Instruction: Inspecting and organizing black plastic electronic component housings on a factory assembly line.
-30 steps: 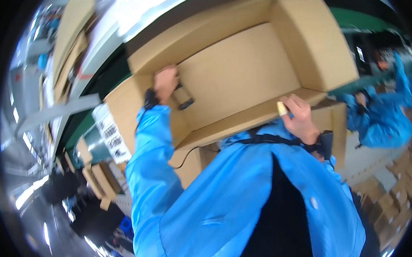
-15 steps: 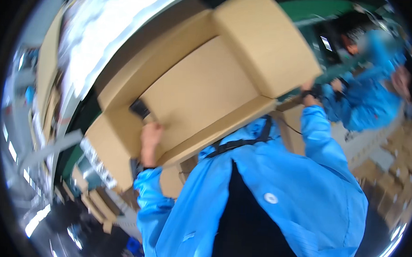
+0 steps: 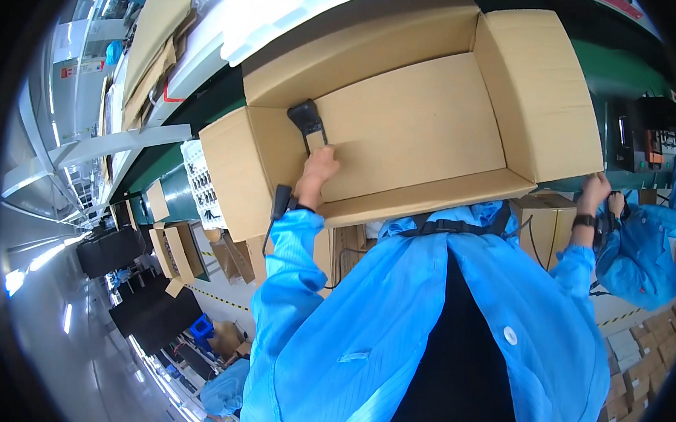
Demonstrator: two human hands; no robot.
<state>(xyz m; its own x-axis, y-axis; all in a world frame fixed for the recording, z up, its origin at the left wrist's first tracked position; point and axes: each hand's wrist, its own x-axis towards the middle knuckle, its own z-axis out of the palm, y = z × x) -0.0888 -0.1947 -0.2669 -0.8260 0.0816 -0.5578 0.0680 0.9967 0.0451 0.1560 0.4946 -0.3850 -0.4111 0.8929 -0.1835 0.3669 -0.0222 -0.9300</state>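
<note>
A large open cardboard box [image 3: 425,109] stands tilted in front of me, its flaps folded outward and its inside bare. My left hand [image 3: 321,167] reaches over the near wall at the left end, fingers closed around a black hand tool [image 3: 306,119] with a wide head and a tan strip between two thin arms. Its exact kind is unclear. The head lies against the box's inner left corner. At the right end, my right hand [image 3: 595,190] pinches the lower outer corner of the right flap. Part of its fingers is hidden behind the cardboard.
Under the box runs a green work surface [image 3: 222,93]. White trays with small dark parts [image 3: 198,186] stand by the left flap. At the right, a co-worker in blue [image 3: 641,254] sits close to my right arm. Cardboard cartons [image 3: 552,220] stand below the box.
My view has turned and steadied, so the box and both hands appear farther right. The left hand still holds the black tool, and the right hand remains at the right flap.
</note>
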